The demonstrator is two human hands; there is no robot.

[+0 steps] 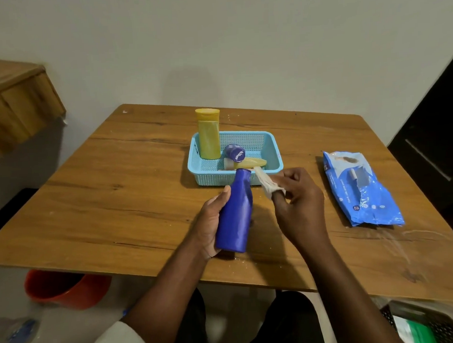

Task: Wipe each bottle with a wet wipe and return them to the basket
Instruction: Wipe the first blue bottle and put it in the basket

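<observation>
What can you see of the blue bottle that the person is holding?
The blue bottle looks like smooth, opaque plastic, with a wide body narrowing to a neck; no label shows. It is tilted, neck pointing away toward the basket, bottom near the table. The left hand grips its body. The wet wipe, pinched by the right hand, hangs beside its neck.

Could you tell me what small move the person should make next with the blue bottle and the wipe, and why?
Probably bring the wipe in the right hand onto the blue bottle and rub along its side. The left hand holds the bottle tilted above the table, outside the basket, and the wipe hangs just beside its neck, seemingly not touching it.
</observation>
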